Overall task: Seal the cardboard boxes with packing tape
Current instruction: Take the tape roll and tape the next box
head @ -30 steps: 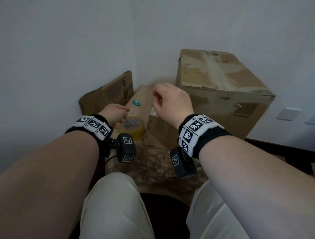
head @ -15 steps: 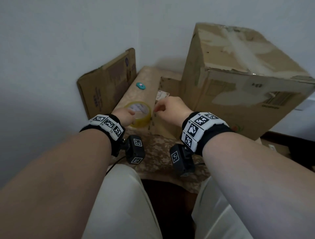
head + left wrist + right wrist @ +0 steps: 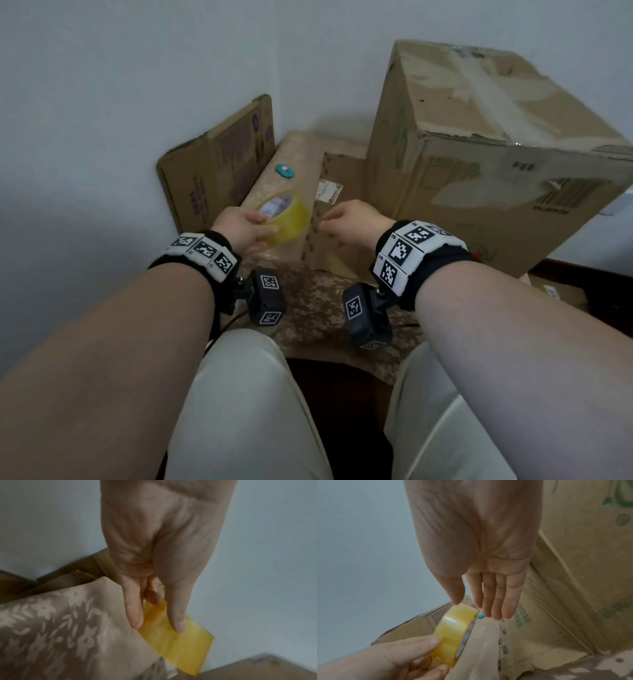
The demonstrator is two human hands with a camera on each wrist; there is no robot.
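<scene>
One left hand [image 3: 244,229] holds yellow tape roll [image 3: 286,219] (right hand [image 3: 351,224] slack).

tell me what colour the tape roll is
Translucent yellow; the tape roll shows best in the right wrist view.

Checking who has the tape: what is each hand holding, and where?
The left hand grips the tape roll by its outer band; the right hand holds nothing.
</scene>
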